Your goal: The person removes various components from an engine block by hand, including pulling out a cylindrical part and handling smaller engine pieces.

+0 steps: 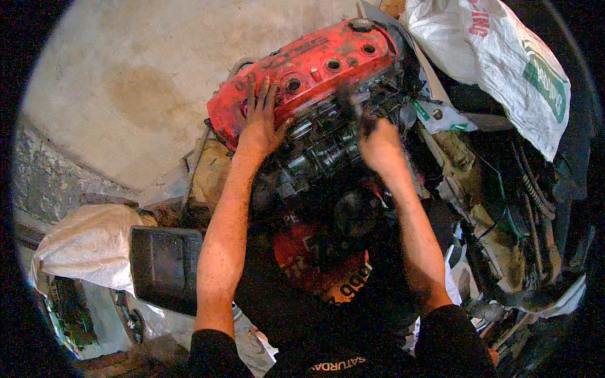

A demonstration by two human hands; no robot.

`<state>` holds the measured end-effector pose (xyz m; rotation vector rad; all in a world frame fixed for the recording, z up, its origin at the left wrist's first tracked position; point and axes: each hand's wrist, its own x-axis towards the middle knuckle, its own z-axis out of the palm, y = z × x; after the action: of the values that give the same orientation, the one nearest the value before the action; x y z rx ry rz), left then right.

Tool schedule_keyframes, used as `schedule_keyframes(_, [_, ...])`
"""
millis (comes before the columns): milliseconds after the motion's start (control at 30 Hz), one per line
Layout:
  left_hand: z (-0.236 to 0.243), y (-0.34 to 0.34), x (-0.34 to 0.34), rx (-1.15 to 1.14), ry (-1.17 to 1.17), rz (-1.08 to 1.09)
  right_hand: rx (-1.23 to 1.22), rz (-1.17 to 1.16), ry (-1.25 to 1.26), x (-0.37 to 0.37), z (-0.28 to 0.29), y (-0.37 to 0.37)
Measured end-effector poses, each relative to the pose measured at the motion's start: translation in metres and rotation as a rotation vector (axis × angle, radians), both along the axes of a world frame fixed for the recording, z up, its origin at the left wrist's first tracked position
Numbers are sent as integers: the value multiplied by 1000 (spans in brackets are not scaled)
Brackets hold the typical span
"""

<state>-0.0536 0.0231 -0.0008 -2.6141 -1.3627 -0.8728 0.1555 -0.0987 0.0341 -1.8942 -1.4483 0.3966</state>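
Observation:
In front of me lies a car engine with a red, grease-stained valve cover (pixel 301 63). The cover has several round holes along it and a dark filler cap (pixel 362 25) at its far right end. My left hand (pixel 259 121) rests on the left part of the cover, fingers spread. Over the black, greasy side of the engine (pixel 315 157), my right hand (pixel 382 146) is closed around something dark. Motion blur hides what that thing is; its end is near the edge of the cover.
A white woven sack (pixel 504 63) lies at the far right. Hoses and dirty metal parts (pixel 526 208) are piled below it. To the left are a black plastic bin (pixel 165 268) and a pale sack (pixel 88 246). A stained concrete floor (pixel 145 82) stretches behind.

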Motion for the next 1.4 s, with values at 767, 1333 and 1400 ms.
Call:
schedule_keyframes(767, [1, -6, 55, 172, -36, 125, 49, 71, 59, 9, -29, 4])
schedule_keyframes(1333, [4, -1, 56, 43, -92, 75, 384, 61, -136, -10, -72, 4])
schedule_keyframes(1400, [1, 5, 43, 53, -105, 63, -49, 100, 154, 13, -35, 12])
